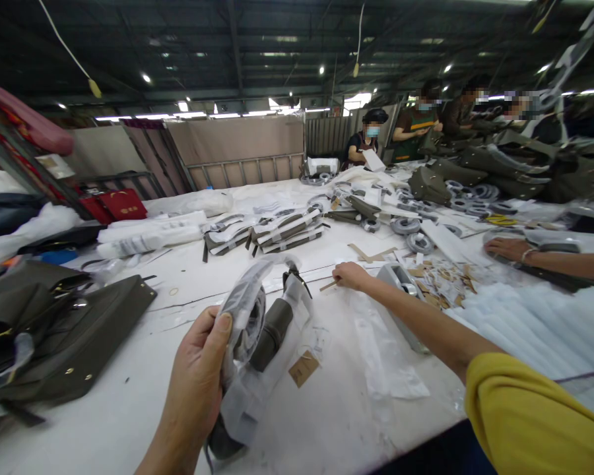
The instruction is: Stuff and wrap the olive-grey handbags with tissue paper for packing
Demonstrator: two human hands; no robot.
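My left hand (202, 359) is closed around a curved bag handle (245, 307) wrapped in clear film. Below it, an olive rolled bag body (272, 333) lies partly under translucent wrapping. A brown card tag (303, 368) rests on the table beside it, near a small clear packet. My right hand (351, 276) pinches a thin brown strip (328, 285) just above the white table, to the right of the handle. Close to my right forearm is a clear plastic bag (383, 349) lying flat, with a grey tape dispenser (398, 280) partly hidden behind the arm.
Olive bags (84, 336) lie at the left. Wrapped olive pieces (287, 231) and coiled straps (406, 225) cover the table's middle. Brown tags (443, 284) and white foam sheets (539, 323) are at the right. A co-worker's hand (507, 249) reaches in; several people stand beyond.
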